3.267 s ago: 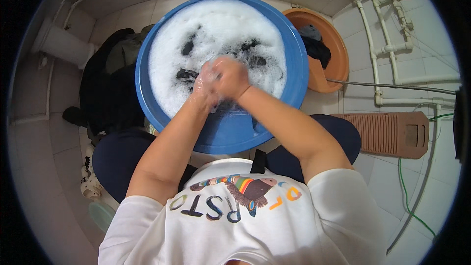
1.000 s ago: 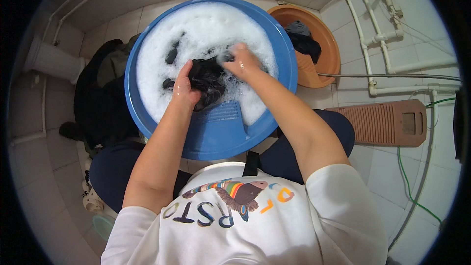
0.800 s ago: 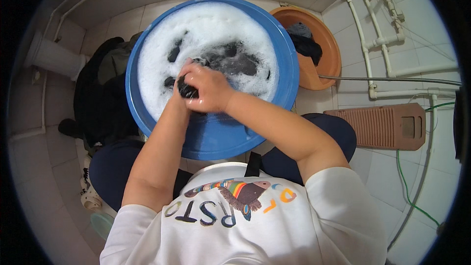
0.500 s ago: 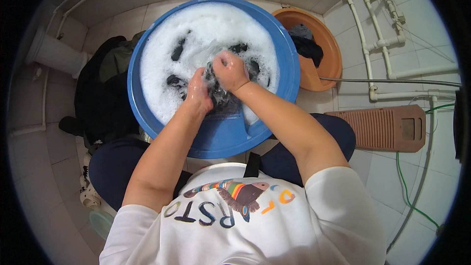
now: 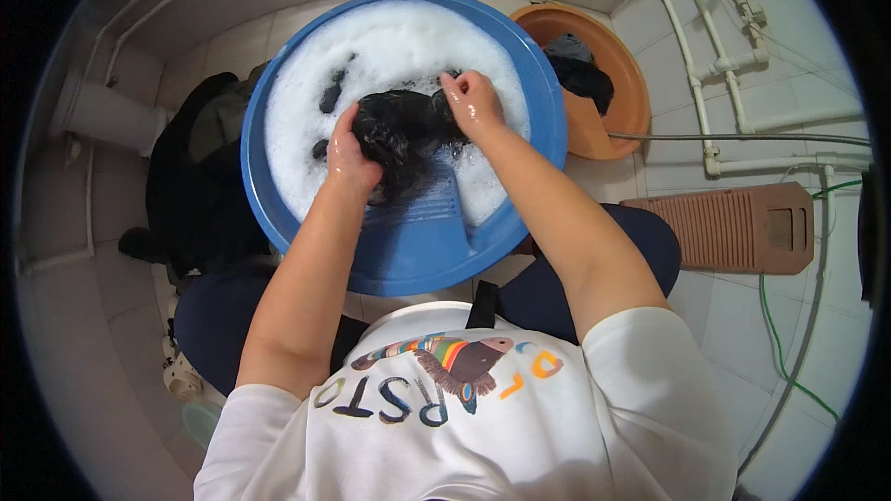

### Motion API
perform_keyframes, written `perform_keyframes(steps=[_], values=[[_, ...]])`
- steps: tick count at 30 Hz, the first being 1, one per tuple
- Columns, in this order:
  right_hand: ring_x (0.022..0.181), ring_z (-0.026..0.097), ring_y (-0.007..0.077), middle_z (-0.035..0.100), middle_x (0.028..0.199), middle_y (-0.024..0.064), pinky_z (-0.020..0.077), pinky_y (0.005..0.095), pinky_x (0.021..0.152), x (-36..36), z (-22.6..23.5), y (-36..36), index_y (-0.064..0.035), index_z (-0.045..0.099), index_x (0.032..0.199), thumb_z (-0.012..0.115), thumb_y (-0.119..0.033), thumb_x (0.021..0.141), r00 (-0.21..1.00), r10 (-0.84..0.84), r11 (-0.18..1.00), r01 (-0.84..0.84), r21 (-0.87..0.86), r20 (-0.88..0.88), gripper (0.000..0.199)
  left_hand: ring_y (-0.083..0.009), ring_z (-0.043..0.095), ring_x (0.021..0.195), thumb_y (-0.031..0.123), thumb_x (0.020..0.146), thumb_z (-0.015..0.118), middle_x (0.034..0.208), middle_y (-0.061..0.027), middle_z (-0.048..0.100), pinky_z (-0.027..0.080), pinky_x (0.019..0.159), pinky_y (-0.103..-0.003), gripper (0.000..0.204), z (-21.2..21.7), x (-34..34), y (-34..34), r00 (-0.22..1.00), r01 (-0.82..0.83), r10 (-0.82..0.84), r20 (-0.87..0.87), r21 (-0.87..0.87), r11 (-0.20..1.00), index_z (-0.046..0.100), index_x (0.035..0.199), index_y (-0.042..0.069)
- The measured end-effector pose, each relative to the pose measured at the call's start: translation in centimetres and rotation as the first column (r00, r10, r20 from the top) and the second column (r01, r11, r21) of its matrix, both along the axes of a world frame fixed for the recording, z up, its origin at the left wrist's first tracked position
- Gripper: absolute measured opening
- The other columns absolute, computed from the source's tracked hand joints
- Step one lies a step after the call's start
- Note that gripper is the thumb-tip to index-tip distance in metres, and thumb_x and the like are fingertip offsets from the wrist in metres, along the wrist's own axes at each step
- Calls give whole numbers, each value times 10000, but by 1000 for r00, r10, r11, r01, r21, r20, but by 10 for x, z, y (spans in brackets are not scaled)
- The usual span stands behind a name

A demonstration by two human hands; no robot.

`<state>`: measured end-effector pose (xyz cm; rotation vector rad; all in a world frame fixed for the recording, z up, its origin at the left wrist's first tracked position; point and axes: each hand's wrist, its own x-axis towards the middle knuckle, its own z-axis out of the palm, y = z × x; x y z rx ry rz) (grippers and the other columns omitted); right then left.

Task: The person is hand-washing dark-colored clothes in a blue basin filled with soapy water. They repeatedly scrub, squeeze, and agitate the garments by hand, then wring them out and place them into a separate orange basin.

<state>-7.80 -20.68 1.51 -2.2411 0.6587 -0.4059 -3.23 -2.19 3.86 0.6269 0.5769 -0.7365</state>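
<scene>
A blue round basin [image 5: 546, 121] full of white suds [image 5: 380, 42] stands between my knees. In it a wet black garment [image 5: 394, 130] is stretched between my two hands, partly over the basin's ribbed washboard slope [image 5: 432, 190]. My left hand [image 5: 351, 158] is closed on the garment's left side, thumb toward me. Pinched in my right hand [image 5: 471, 104] is the garment's right end, just above the foam. What kind of garment it is cannot be made out. Other dark cloth [image 5: 332, 95] pokes through the suds on the left.
An orange-brown basin [image 5: 624, 46] with dark clothes [image 5: 583, 74] sits at the far right. A brown washboard [image 5: 724, 227] lies by my right knee. Dark clothing [image 5: 200, 176] is heaped at the left. White pipes [image 5: 691, 83] run along the walls; a green cord [image 5: 780, 353] crosses the right.
My hands have moved apart from their close, bunched grip. The black garment has come up out of the suds and is spread between them.
</scene>
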Motion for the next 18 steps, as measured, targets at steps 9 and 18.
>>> perform_keyframes(steps=[9,18], values=[[979,562,295,582,1040,189,438,392,830,-1,1,-9,-26,631,962,617,-382,698,738,99,995,-78,62,-667,443,-284,578,899,243,828,579,976,-112,614,445,843,-463,264,-37,13,15,996,4,-12,83,89,996,583,967,19],[816,562,290,566,893,101,466,360,699,-25,69,125,-95,557,854,605,-193,648,682,670,736,-660,-149,292,234,-257,564,899,363,911,380,919,-106,596,448,841,-381,360,-14,-17,22,906,129,-43,421,-178,976,544,1004,57]])
